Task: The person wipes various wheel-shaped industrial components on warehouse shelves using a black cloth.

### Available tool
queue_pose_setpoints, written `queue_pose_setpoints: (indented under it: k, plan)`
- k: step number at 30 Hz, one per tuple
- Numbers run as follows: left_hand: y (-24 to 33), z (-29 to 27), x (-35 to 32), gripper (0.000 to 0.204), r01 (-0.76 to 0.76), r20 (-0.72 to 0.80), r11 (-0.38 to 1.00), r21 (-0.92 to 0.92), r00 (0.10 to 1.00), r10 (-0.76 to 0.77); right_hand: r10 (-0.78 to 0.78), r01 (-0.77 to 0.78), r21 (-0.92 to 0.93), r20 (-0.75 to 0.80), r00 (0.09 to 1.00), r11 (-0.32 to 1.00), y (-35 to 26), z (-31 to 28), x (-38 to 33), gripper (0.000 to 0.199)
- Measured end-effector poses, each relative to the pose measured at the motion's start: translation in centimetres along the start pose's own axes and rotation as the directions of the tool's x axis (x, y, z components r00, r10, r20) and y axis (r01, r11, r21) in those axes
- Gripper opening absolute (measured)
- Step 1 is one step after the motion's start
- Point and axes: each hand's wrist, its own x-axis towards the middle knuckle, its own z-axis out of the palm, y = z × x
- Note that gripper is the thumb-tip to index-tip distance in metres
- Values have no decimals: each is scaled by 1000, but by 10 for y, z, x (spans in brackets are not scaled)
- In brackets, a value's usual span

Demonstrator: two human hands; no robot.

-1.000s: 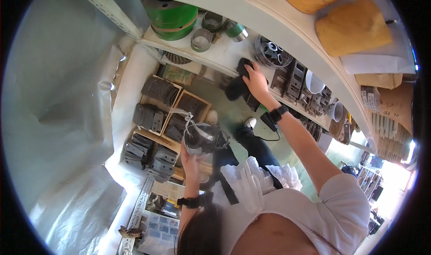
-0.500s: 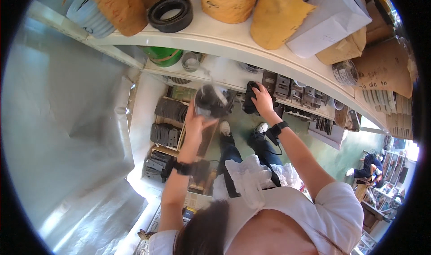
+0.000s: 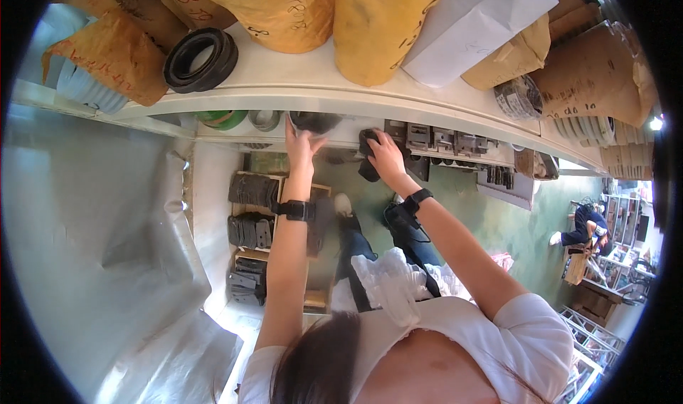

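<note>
My left hand (image 3: 302, 150) is closed around the lower side of a round clear container (image 3: 316, 122) with dark contents, at the edge of the lower shelf (image 3: 346, 130). The upper shelf's front edge hides part of that container. A dark, soft-looking black object (image 3: 367, 155) is in my right hand (image 3: 388, 156), whose fingers curl over its top; its exact kind I cannot make out. To the left of my left hand stand a small clear cup (image 3: 264, 120) and a green round container (image 3: 222, 119).
Paper bags (image 3: 384, 30) and a black ring (image 3: 200, 59) crowd the upper shelf above my hands. Metal blocks (image 3: 445, 142) line the lower shelf at right. Dark flat plates (image 3: 252, 190) fill wooden trays at left. Another person (image 3: 587, 224) sits far right.
My left hand has carried the clear container up and forward to the lower shelf, partly under the upper one. My right hand has shifted left with the black object. The view has turned slightly.
</note>
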Motion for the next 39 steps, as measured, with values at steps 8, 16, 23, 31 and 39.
queue_pose_setpoints:
  k: [8,16,23,31,39]
  plan:
    - [-85,-26,-43,75,-199,-71,835,513,959,273,-7,10,89,-29,1000,996,1,-2,-5,38]
    - [-149,-42,-87,55,-111,230,771,627,972,-47,94,-81,108,-125,988,991,-43,21,32,37]
    - [-129,-46,-82,46,-136,104,667,733,991,89,-111,109,22,122,986,994,-30,0,5,46]
    - [-141,-56,-84,44,-209,218,254,944,976,-5,-74,-42,277,394,916,960,9,-48,-40,43]
    - [-107,2,-98,49,-470,506,280,837,860,-68,82,-87,507,32,996,857,16,-77,-79,41]
